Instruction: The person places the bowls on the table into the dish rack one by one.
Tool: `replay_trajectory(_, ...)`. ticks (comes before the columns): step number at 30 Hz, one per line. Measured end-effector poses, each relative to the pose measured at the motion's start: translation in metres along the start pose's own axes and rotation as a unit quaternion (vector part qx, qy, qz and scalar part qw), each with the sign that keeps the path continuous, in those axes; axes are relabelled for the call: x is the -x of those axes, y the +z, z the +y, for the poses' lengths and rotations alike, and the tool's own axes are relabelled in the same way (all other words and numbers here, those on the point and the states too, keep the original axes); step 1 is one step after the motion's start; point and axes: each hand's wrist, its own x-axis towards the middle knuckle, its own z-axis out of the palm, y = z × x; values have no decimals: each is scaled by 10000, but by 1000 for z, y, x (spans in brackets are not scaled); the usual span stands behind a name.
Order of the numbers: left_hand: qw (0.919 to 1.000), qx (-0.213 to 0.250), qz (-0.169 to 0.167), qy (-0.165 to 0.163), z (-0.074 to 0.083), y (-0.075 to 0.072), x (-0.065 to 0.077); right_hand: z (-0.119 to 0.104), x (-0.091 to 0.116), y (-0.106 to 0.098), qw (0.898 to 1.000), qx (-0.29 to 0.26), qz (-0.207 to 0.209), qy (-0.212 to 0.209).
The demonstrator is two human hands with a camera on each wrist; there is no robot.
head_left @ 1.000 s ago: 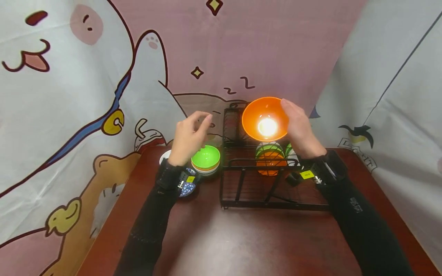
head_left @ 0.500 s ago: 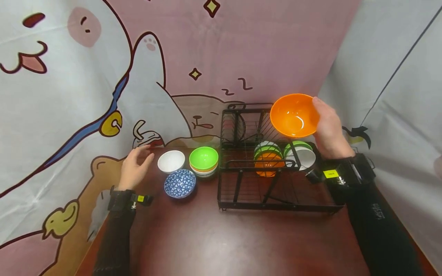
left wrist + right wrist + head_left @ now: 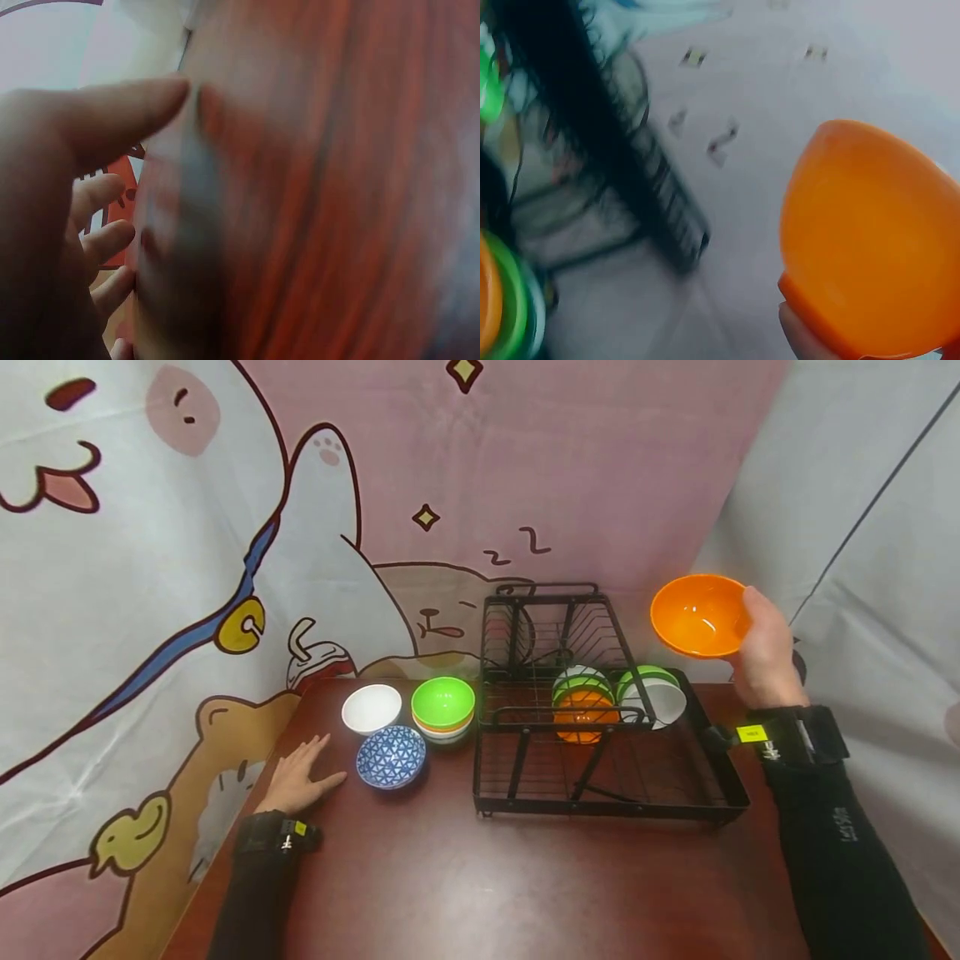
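My right hand (image 3: 768, 652) grips an orange bowl (image 3: 699, 617) by its right side, holding it in the air above the right end of a black dish rack (image 3: 611, 810). In the right wrist view the orange bowl (image 3: 870, 240) fills the lower right, with little of the hand showing. My left hand (image 3: 296, 781), fingers spread, is low at the table's left side and holds nothing. Nearest to it is a blue-and-white patterned bowl (image 3: 391, 758). The left wrist view shows the left hand's thumb and fingers (image 3: 112, 240) close to the wood tabletop.
A white bowl (image 3: 372, 710) and a stack topped by a green bowl (image 3: 443, 702) stand left of the rack. Inside the rack lean an orange bowl (image 3: 587, 718) with others behind it, and a white bowl (image 3: 658, 702) before a green one. A cartoon-printed cloth (image 3: 600, 468) hangs behind.
My right hand has carried the orange bowl rightward, from over the rack's middle to its right end. My left hand has moved left and down from above the bowls, its fingers now spread.
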Motion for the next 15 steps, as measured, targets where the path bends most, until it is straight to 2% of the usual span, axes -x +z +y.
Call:
replay_trajectory(2,10000,39,42,43,1,1,0,12,-5,-7,9982,547,230,21)
replay_trajectory(4,9999,108,93,75,-1,1,1,27,-9,-11,9889,1419,429,-76)
replay_trajectory(6,9997,209,97,95,-2,2,2,44,-11,-12,9694,2376,561,-261)
replay_trajectory(9,9995,264,137,70,-8,6,2,67,-9,-9,9337,3449,664,-698)
replay_trajectory(11,9996,220,161,58,-12,9,1,83,-7,-5,9174,3799,619,-1010)
replay_trajectory(13,9997,132,219,53,-16,13,0,96,-4,-2,9066,3952,507,-1387)
replay_trajectory(15,9995,72,292,70,-18,17,-1,108,-2,2,9008,3974,348,-1715)
